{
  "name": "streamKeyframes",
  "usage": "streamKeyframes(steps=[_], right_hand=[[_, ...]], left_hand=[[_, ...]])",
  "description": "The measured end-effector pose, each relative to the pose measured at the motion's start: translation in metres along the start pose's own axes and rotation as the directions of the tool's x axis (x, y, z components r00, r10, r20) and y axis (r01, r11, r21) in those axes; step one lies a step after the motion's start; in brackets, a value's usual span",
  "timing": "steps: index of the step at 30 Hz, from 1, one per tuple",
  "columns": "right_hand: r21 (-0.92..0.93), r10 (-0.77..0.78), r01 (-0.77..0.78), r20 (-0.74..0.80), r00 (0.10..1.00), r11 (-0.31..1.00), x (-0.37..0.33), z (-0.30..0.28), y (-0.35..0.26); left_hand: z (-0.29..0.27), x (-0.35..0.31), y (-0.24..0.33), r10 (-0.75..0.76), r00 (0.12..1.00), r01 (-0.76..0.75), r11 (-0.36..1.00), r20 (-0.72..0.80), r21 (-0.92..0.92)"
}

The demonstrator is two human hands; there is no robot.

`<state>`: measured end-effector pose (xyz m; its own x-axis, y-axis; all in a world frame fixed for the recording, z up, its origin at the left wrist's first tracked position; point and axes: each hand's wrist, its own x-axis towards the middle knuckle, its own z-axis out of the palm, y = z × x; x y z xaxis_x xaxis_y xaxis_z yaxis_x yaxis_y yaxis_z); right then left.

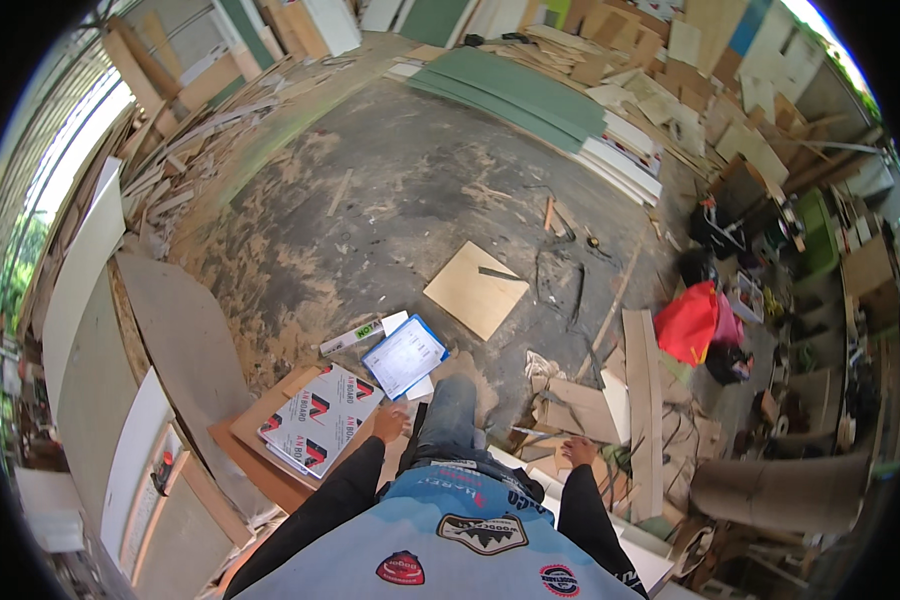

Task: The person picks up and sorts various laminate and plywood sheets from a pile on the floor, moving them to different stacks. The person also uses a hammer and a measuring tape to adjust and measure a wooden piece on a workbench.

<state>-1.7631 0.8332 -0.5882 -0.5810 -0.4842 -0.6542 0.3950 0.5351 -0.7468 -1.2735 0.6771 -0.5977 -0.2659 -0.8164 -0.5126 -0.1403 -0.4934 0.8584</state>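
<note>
My left hand [391,422] hangs beside my leg with its fingers loosely apart, holding nothing I can see. Nearest to it are a blue clipboard [406,356] with a white printed sheet and a white board package [322,420] with red and black print. My right hand [577,452] is on the other side of my body, fingers slightly spread, above cardboard and board scraps [582,408]. A thin grey strip lies close to its fingertips; I see no grip on it. Ahead of my feet, a square plywood piece [470,292] lies on the floor with a dark narrow strip [498,273] across it.
Dark, dusty floor [370,200] stretches ahead. Stacked green boards [510,95] lie at the far side. Loose tools and a dark cable [580,300] lie right of the plywood. A red bag [686,325] is at the right; large panels [175,330] lean at the left.
</note>
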Motion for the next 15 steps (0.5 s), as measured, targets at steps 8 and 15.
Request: streamKeyframes(steps=[8,15], right_hand=[[-0.229,0.114,0.007,0.511,0.852,0.973,0.084,0.207,-0.136],[-0.261,0.181,0.027,0.737,0.652,0.965,0.280,0.319,-0.214]], left_hand=[[-0.033,0.019,-0.092,-0.170,0.973,0.229,0.703,-0.154,0.674],[-0.048,0.135,0.002,-0.294,0.921,0.387,0.612,-0.255,0.690]])
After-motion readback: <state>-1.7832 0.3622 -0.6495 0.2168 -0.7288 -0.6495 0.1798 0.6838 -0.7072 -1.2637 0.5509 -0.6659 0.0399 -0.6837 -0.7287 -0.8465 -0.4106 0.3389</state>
